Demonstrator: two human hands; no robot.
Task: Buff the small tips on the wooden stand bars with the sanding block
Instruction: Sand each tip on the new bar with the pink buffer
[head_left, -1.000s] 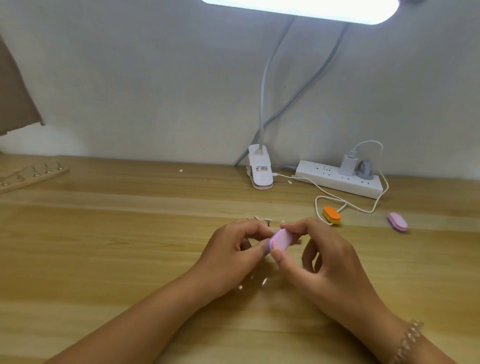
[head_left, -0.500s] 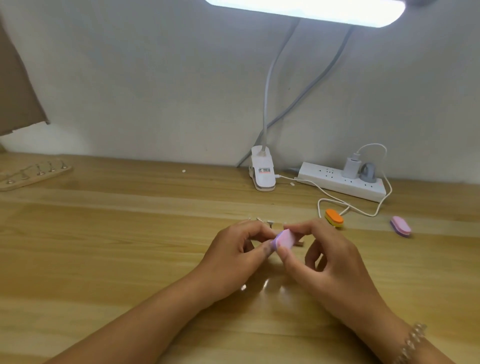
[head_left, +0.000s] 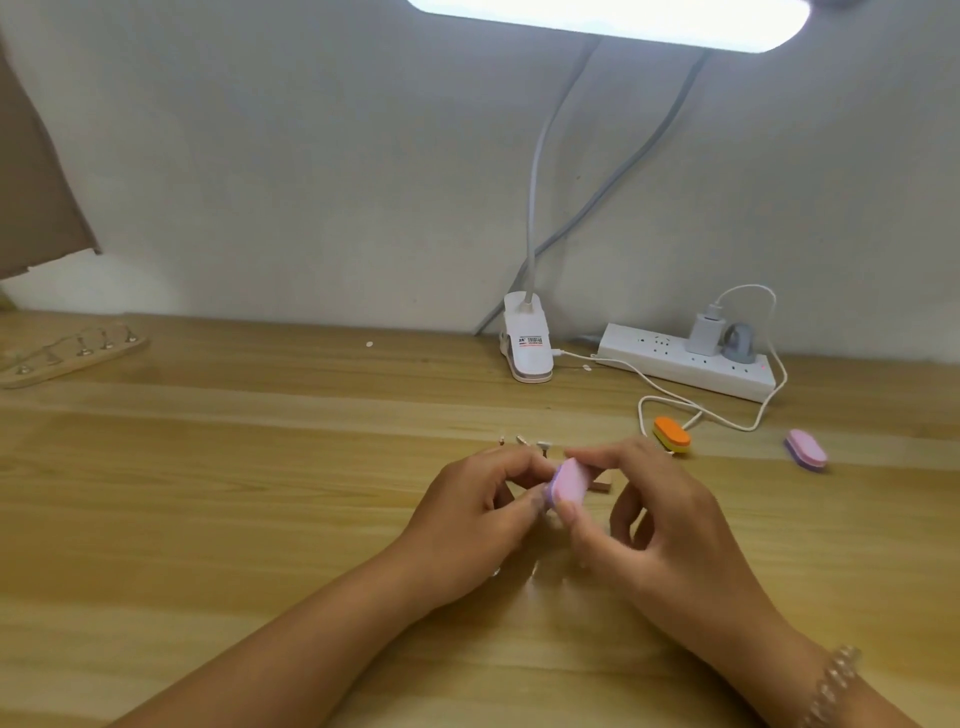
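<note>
My right hand (head_left: 670, 525) pinches a small pink sanding block (head_left: 569, 486) between thumb and forefinger at the middle of the table. My left hand (head_left: 478, 512) is curled around a wooden stand bar, mostly hidden; its right end (head_left: 758, 486) pokes out behind the block. A few small tips (head_left: 524, 443) of that bar show above my left fingers. The block sits right against the bar between both hands. A second wooden stand bar (head_left: 72, 353) with several tips lies at the far left.
An orange sanding block (head_left: 671, 434) and a pink-purple one (head_left: 805, 450) lie to the right. A white lamp clamp (head_left: 527, 345), a power strip (head_left: 685, 364) with plugs and a white cable (head_left: 727, 421) sit near the wall.
Both hands stay together at the same spot; the pink block has shifted slightly against the bar. The camera view has drifted a little.
</note>
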